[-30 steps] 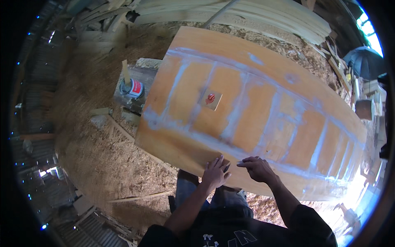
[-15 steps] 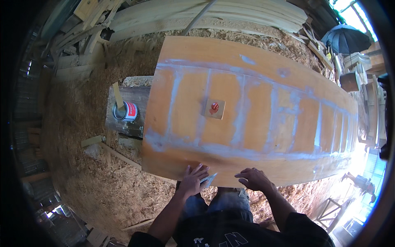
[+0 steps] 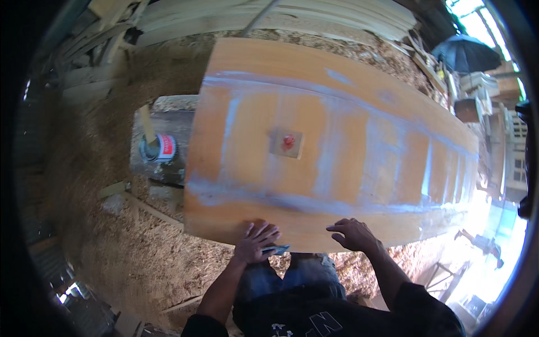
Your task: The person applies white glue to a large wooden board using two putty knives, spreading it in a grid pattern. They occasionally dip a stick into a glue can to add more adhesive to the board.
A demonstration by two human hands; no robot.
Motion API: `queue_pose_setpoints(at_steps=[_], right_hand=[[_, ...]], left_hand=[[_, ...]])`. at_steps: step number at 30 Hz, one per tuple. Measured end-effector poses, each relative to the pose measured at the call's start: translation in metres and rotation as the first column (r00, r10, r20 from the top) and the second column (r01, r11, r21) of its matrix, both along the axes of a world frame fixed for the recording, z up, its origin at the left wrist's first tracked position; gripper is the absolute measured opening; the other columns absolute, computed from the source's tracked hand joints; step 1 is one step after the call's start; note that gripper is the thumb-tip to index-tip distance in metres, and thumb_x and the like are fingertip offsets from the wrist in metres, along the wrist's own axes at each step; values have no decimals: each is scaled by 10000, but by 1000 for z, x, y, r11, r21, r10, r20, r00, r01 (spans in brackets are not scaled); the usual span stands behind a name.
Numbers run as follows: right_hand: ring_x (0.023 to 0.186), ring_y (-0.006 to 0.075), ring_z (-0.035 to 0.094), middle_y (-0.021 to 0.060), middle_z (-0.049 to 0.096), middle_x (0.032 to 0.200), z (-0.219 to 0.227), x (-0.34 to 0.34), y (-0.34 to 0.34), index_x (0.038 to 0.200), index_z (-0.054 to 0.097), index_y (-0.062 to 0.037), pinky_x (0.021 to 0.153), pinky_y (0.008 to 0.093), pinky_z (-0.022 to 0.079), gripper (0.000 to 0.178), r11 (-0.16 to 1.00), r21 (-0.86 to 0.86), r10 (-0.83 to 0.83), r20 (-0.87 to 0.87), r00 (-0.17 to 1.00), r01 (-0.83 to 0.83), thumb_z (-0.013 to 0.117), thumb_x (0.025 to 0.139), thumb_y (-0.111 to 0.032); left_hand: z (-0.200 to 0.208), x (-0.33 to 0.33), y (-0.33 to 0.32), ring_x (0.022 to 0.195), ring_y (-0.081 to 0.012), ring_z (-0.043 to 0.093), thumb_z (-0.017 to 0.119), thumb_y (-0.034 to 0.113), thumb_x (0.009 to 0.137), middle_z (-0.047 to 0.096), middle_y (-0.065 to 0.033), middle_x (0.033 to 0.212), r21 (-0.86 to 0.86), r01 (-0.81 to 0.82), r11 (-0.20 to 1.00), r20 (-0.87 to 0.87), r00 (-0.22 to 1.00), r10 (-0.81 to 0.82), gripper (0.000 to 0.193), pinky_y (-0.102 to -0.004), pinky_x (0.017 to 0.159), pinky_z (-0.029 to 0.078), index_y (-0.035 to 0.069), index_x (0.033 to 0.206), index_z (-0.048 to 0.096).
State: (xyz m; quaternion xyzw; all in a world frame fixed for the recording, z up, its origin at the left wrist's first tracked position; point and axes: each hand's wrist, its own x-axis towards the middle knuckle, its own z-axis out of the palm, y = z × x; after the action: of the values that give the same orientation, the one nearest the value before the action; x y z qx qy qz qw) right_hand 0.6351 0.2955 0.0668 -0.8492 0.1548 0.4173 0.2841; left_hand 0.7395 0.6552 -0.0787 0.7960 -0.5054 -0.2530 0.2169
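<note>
A long orange-brown wooden panel (image 3: 255, 121), with pale bluish filler streaks along its seams, lies before me. My left hand (image 3: 256, 242) rests at its near edge, fingers spread on the surface. A thin pale-blue flat scraper (image 3: 276, 250) is held by the thumb side of that hand and juts to the right. Over the same edge, farther right, my right hand (image 3: 353, 235) has its fingers apart and slightly bent, holding nothing; whether it touches the wood is unclear. A small square board (image 3: 296, 150) with a red dab of paste (image 3: 288, 141) lies on the panel.
Left of the panel, an opened tin (image 3: 165, 147) with a wooden stick (image 3: 147, 123) in it stands on a weathered plank (image 3: 168, 121). Wood shavings (image 3: 151, 247) cover the ground. Stacked boards (image 3: 337, 21) lie at the back, and a dark umbrella (image 3: 467, 55) is at far right.
The view has shifted, so the panel and tin appear farther left and higher. The scraper in my left hand has turned from slanting up to nearly level. My right hand stays near the edge.
</note>
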Motion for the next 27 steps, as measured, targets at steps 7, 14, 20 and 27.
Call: queue_pose_setpoints(at_steps=[7, 14, 20, 27], right_hand=[[1301, 360, 538, 81, 607, 1387, 8, -20, -43, 1332, 667, -299, 1068, 600, 411, 353, 999, 8, -50, -56, 997, 51, 568, 1005, -384], [1265, 353, 575, 90, 626, 1360, 4, -66, -82, 1310, 681, -290, 1028, 592, 450, 325, 992, 27, -119, -18, 993, 119, 568, 1006, -301], [1148, 316, 653, 109, 705, 1230, 17, -46, -158, 1240, 723, -249, 949, 496, 524, 394, 981, 34, -192, 349, 917, 192, 541, 933, -81], [1002, 382, 669, 140, 705, 1103, -54, 156, -324, 1320, 654, -200, 818, 525, 525, 361, 971, -225, 101, 702, 705, 85, 514, 989, -168]], left_hand=[[2, -4, -4, 1513, -226, 322, 563, 669, 910, 453, 65, 1573, 65, 34, 997, 95, 995, -40, 641, -577, 1252, 75, 343, 1461, 544], [21, -15, -21, 1534, -345, 250, 604, 634, 901, 402, -35, 1610, 170, -51, 984, 0, 999, 51, 685, -624, 1231, 101, 270, 1477, 538], [43, -21, -58, 1526, -459, 196, 628, 555, 910, 306, -149, 1649, 212, -299, 930, -44, 948, 314, 672, -673, 1203, 119, 213, 1481, 539], [54, -23, -69, 1524, -478, 183, 663, 496, 915, 257, -147, 1669, 385, -338, 859, -92, 912, 400, 606, -696, 1141, 271, 216, 1446, 581]])
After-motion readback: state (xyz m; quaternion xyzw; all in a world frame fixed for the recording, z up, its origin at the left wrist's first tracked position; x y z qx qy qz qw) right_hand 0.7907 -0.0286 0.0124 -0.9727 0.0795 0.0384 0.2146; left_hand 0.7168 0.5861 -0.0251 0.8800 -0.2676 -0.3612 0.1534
